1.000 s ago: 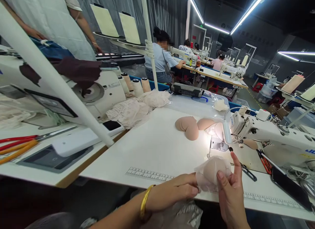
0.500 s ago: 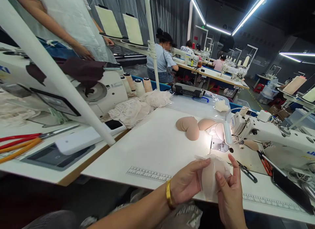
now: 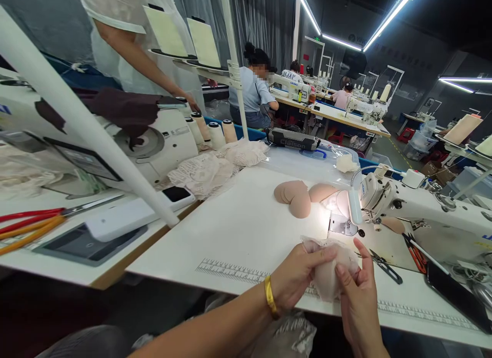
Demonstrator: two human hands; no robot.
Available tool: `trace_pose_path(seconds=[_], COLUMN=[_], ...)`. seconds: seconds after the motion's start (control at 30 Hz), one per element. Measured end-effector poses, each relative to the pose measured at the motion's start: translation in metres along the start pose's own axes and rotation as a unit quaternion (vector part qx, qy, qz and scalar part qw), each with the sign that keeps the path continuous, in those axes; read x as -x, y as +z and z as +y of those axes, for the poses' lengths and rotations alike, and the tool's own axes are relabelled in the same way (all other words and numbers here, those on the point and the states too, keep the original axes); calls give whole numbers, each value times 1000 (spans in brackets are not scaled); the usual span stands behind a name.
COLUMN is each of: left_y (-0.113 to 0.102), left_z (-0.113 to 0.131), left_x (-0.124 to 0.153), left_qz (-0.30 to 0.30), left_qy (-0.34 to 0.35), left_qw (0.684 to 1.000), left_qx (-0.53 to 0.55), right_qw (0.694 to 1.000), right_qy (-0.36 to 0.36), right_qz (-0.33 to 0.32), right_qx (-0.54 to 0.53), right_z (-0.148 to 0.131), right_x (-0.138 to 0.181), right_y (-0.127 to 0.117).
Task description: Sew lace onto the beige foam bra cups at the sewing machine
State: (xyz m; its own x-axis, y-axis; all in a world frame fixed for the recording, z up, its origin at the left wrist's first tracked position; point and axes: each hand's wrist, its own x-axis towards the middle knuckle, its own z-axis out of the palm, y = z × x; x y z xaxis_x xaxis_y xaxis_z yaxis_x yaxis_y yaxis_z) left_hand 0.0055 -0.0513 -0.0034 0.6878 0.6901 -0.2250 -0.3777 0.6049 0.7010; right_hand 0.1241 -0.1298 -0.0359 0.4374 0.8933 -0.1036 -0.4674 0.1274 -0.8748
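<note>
Fabric piece [image 3: 326,282] between left hand [image 3: 292,277] and right hand [image 3: 359,299], thumbs [image 3: 325,255] on top

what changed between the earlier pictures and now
The left hand moved up and right, its thumb now over the pale, sheer-covered cup. A co-worker's hand moved right, beside the pale thread cones. The right hand kept its grip; the smooth beige cups stayed put.

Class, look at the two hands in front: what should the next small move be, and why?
Probably a gentle smoothing of the pale piece's upper edge with the left hand's thumb. That edge looks crumpled, the thumb already lies across the piece near it, and the right hand steadies the other side, short of the sewing machine.
</note>
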Motion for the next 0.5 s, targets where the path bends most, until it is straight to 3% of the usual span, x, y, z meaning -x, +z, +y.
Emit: trace_pose_path(seconds=[0.2, 0.5], left_y=[-3, -4], left_z=[15, 23], left_x=[-12, -17], left_qz=[85, 149], left_qy=[11, 50], left_qw=[987, 979], left_qx=[137, 133], right_qw=[999, 995], right_qy=[19, 34], right_qz=[-31, -69], right_qx=[11, 62], right_z=[-6, -5], right_x=[-4, 0], right_y=[-7, -5])
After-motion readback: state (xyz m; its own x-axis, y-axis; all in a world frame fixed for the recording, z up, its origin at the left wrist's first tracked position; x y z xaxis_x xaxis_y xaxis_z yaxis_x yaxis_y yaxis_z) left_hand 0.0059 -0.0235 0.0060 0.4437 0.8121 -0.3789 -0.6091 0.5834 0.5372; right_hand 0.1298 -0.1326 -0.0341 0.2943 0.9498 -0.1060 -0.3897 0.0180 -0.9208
